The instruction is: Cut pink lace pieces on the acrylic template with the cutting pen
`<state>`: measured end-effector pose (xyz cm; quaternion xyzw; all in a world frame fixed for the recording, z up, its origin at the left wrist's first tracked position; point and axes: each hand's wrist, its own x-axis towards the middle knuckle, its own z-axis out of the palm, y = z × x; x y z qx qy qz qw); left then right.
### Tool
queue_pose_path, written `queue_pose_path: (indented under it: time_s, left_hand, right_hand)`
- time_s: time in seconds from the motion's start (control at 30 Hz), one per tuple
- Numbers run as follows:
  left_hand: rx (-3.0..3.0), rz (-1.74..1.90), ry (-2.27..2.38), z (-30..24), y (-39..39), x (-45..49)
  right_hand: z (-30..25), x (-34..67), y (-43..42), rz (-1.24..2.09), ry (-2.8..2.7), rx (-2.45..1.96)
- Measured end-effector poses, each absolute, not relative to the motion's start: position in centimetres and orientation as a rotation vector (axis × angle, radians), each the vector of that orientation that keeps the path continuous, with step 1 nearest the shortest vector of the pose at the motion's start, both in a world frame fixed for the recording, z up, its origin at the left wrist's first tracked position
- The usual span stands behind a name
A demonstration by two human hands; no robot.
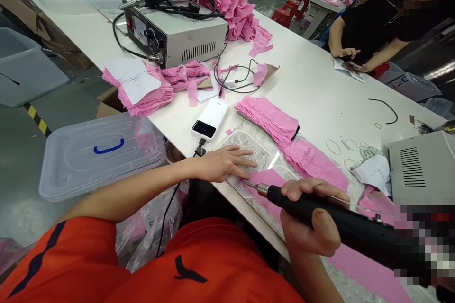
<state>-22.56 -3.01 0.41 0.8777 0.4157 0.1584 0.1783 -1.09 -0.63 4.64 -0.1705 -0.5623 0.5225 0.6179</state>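
Note:
My left hand (223,163) lies flat with fingers spread on a white lace piece (249,147) over a clear plate at the table's near edge. My right hand (313,220) is wrapped round a black hand tool (351,229). Its metal tip (250,184) touches a pink fabric strip (266,179) just below my left fingers. A stack of pink lace (268,118) lies just beyond the white lace.
A white power bank (210,120) lies left of the work. A grey control box (177,33) carries a second tool, with pink fabric piled behind it. A second grey box (423,165) stands at right. Another person (377,28) leans on the table's far side. A lidded plastic bin (99,156) stands at left.

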Motion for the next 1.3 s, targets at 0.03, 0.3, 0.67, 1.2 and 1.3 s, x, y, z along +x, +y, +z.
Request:
queue_pose_path:
  time_s: [0.03,0.3,0.67,1.2,1.3]
  left_hand:
    - [2.483,0.448,1.176,0.4,-3.0,-22.5]
    - [2.499,0.444,1.191,0.7,-3.1,-22.5]
    - [2.494,0.455,1.220,0.9,-3.3,-22.4]
    - [2.612,0.778,1.317,0.4,-3.2,-21.0]
    - [2.712,0.829,1.327,0.3,-2.6,-18.7]
  right_hand:
    - [4.6,-1.2,-0.6,1.203,-1.297,-0.387]
    - [4.5,-1.3,-0.8,1.213,-1.294,-0.414]
    - [4.3,-1.4,-0.6,1.207,-1.344,-0.392]
    - [5.6,3.8,3.4,0.905,-1.169,-0.558]
    - [5.5,5.1,4.6,0.865,-1.082,-0.612]
